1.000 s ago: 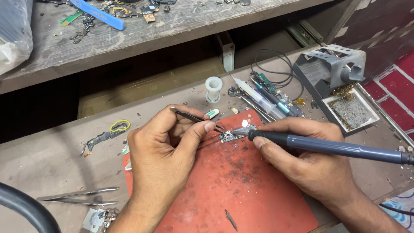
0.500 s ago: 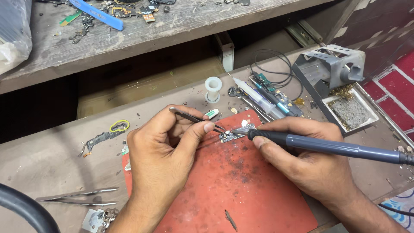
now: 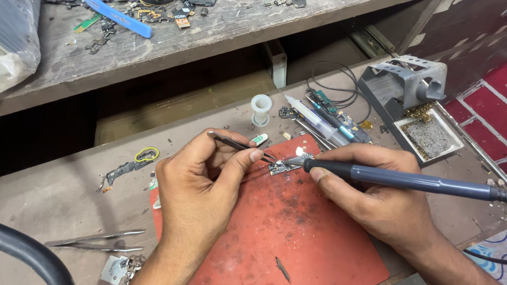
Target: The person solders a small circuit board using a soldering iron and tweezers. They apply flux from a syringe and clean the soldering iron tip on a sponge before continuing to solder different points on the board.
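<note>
My left hand (image 3: 203, 190) pinches dark tweezers (image 3: 237, 143), whose tips rest on a small circuit board (image 3: 279, 168) lying on a red work mat (image 3: 285, 232). My right hand (image 3: 377, 195) grips a grey soldering iron (image 3: 401, 178) like a pen. Its tip touches the same small board from the right. Both hands rest on the mat, close together.
A grey soldering iron stand (image 3: 406, 87) with a sponge tray (image 3: 430, 138) sits at the right. A white solder spool (image 3: 261, 109), a syringe (image 3: 311, 119) and loose circuit boards (image 3: 338, 117) lie behind the mat. Spare tweezers (image 3: 97, 240) lie at the left. A cluttered wooden shelf (image 3: 158, 37) runs above.
</note>
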